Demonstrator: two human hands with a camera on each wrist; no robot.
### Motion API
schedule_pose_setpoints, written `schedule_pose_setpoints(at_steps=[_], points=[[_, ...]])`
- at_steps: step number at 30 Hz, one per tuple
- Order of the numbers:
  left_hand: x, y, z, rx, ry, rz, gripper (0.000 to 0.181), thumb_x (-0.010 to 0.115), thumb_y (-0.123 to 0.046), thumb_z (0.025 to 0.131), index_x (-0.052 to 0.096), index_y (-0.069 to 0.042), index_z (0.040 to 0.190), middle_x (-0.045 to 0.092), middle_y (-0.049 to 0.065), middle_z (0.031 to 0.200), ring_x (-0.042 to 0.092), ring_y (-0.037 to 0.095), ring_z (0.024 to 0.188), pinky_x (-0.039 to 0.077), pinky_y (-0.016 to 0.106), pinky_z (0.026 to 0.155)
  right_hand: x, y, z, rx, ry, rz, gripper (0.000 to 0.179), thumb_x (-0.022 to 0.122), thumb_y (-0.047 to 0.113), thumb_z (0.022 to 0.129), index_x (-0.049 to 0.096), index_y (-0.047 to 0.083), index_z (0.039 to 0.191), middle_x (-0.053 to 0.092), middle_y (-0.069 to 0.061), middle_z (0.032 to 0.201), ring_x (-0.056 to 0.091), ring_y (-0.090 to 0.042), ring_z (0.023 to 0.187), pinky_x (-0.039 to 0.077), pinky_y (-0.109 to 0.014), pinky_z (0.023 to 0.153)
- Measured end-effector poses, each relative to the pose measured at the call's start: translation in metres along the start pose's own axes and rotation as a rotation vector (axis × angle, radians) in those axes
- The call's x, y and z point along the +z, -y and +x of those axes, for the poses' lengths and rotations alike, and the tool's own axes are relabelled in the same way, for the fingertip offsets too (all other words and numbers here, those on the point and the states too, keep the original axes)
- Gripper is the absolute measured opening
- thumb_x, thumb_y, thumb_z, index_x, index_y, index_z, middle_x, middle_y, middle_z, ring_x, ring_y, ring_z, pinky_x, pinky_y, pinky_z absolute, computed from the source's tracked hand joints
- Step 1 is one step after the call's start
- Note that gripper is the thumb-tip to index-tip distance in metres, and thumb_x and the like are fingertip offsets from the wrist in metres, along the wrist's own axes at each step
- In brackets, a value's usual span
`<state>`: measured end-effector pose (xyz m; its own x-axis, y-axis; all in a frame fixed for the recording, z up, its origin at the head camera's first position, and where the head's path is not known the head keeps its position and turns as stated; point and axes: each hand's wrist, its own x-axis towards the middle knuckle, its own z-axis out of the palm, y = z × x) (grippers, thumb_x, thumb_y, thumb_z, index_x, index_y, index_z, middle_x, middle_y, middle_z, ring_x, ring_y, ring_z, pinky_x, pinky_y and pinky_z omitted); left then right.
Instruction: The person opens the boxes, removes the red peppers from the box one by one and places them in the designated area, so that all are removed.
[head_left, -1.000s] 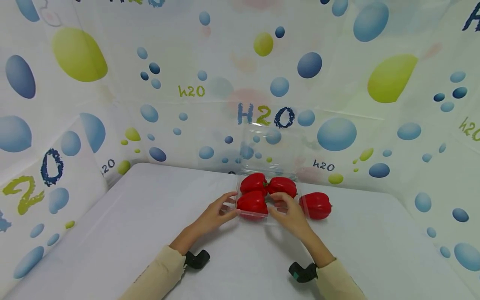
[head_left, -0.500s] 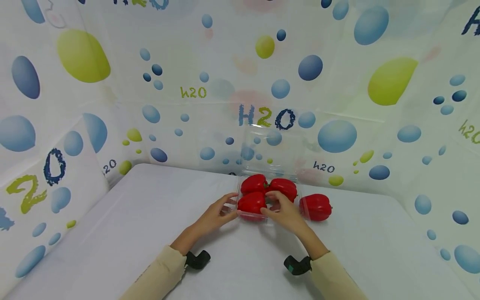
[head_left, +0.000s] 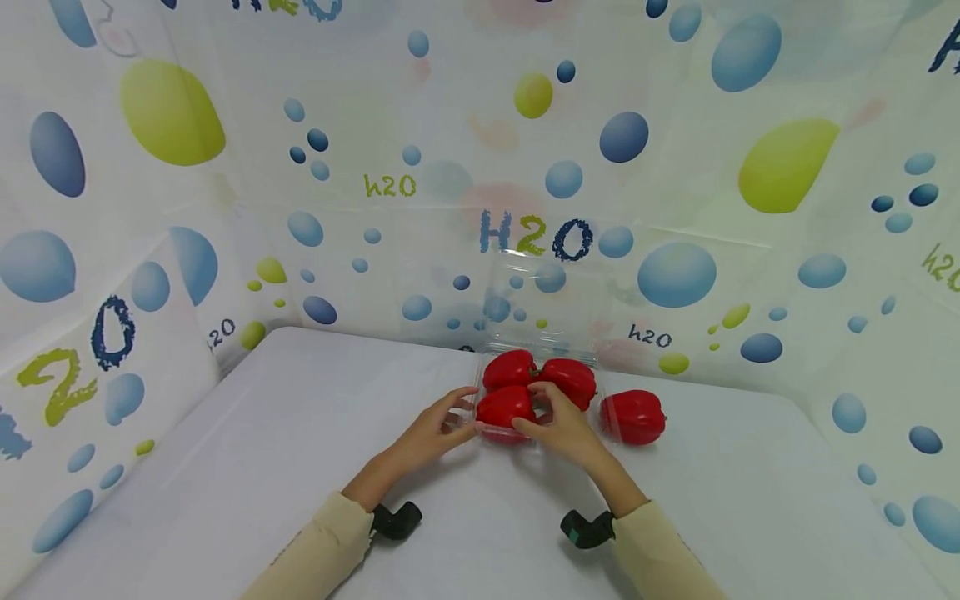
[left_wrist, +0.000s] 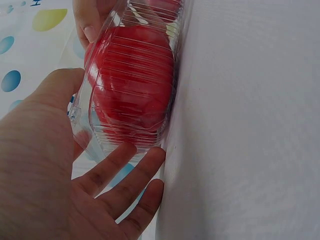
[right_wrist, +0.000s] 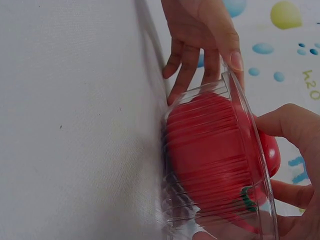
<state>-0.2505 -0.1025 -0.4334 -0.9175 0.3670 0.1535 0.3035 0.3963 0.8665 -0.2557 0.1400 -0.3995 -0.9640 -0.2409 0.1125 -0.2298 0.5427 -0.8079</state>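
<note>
A clear plastic clamshell container (head_left: 510,431) stands on the table with red bell peppers inside. My left hand (head_left: 429,429) holds its left front corner, thumb at the rim and fingers against the ribbed wall (left_wrist: 127,137). My right hand (head_left: 566,427) reaches over the front rim and grips the front-left bell pepper (head_left: 502,407) at its right, stem side. In the right wrist view, the thumb touches that red bell pepper (right_wrist: 210,145) above the rim; its green stem shows through the plastic. Behind it lie a back-left pepper (head_left: 508,369) and a back-right pepper (head_left: 572,379).
Another red bell pepper (head_left: 636,417) lies right of the container, close to its wall. The raised clear lid (head_left: 551,304) leans back near the patterned backdrop (head_left: 420,217). A white cloth (head_left: 315,433) covers the table.
My right hand has shifted left, from the container's front-right space onto the front-left bell pepper. My left hand stays at the container's corner. The head view has tilted slightly.
</note>
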Motion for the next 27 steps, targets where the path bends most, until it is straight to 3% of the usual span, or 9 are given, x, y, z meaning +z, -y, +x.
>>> schedule_pose_setpoints(at_steps=[12,14,27], points=[[-0.0003,-0.0011,-0.0004,0.025,0.012,0.007,0.064,0.064,-0.03,0.094,0.035,-0.015,0.149,0.053,0.013,0.134,0.057,0.027,0.113,0.052,0.042,0.094,0.004,0.0043,-0.0005,0.05,-0.024,-0.095,0.073,0.083,0.033,0.077,0.046,0.009,0.135,0.058,-0.012,0.13,0.059,-0.029,0.107,0.058,-0.042,0.082],[-0.0014,-0.0075,-0.0029,0.022,0.016,0.004,0.064,0.064,-0.028,0.094,0.035,-0.013,0.149,0.053,0.014,0.134,0.057,0.028,0.112,0.052,0.043,0.094,0.0041,0.0046,-0.0003,0.059,-0.022,-0.109,0.074,0.082,0.035,0.077,0.046,0.008,0.136,0.058,-0.013,0.13,0.059,-0.029,0.108,0.058,-0.043,0.082],[-0.001,0.0005,-0.0006,0.025,0.007,-0.001,0.065,0.065,-0.034,0.093,0.036,-0.018,0.149,0.054,0.008,0.132,0.057,0.023,0.111,0.052,0.04,0.094,0.0055,0.004,0.0024,0.063,-0.003,-0.069,0.072,0.082,0.03,0.078,0.045,0.007,0.135,0.057,-0.013,0.13,0.058,-0.03,0.111,0.057,-0.044,0.082]])
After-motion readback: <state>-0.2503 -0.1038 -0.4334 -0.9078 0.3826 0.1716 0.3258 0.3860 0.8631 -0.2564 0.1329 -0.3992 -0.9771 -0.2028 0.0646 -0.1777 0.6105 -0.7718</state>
